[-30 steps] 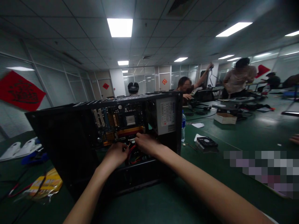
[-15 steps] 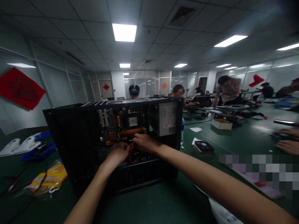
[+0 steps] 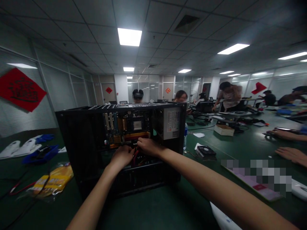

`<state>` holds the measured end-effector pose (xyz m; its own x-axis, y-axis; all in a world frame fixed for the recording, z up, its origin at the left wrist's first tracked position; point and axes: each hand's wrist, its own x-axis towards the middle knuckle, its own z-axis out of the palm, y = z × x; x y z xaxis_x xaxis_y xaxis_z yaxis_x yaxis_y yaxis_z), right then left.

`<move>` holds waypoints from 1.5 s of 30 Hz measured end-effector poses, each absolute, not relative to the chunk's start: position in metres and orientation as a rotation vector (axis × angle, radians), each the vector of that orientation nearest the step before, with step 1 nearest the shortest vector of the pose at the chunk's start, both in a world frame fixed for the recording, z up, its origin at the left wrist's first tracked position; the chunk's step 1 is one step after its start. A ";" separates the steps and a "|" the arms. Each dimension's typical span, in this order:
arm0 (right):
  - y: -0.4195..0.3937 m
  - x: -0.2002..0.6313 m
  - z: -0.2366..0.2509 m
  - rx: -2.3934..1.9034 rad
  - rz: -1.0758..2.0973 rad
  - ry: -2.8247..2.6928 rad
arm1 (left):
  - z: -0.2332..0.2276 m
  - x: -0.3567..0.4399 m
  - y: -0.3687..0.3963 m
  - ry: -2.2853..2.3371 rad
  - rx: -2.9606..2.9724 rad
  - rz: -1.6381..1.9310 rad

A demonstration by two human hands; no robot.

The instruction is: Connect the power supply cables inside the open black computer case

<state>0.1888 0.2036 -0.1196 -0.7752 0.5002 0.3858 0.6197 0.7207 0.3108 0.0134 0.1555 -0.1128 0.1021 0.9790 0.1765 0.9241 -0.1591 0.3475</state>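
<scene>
An open black computer case [image 3: 79, 143] stands on the green table [image 3: 168, 207] with its motherboard [image 3: 127, 126] and grey power supply [image 3: 171, 123] exposed. Both my hands reach inside, low in the case. My left hand [image 3: 122, 156] is curled around red cables [image 3: 135, 156] below the board. My right hand [image 3: 147, 146] pinches something small at the board's lower edge, just right of the left hand. What the fingertips grip is too dark to make out.
A yellow plastic packet [image 3: 54, 180] and loose wires lie left of the case. A water bottle [image 3: 184, 135] and a black fan [image 3: 205, 150] sit to its right. Another person's hands [image 3: 289, 153] rest on the table at far right. Several people work farther back.
My view has shifted right and up; the case now sits more centred. Both hands stay inside the case in nearly the same spot. Another person's hands have come into view at right.
</scene>
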 end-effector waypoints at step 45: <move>0.167 0.208 -0.100 -0.826 -0.260 -2.614 | -0.098 0.031 0.137 1.795 2.586 0.459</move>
<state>0.2078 0.1668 -0.1004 -0.7526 0.5124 0.4135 0.5839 0.8097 0.0594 0.0308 0.1369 -0.0983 0.3217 0.9113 0.2569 0.9227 -0.3626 0.1310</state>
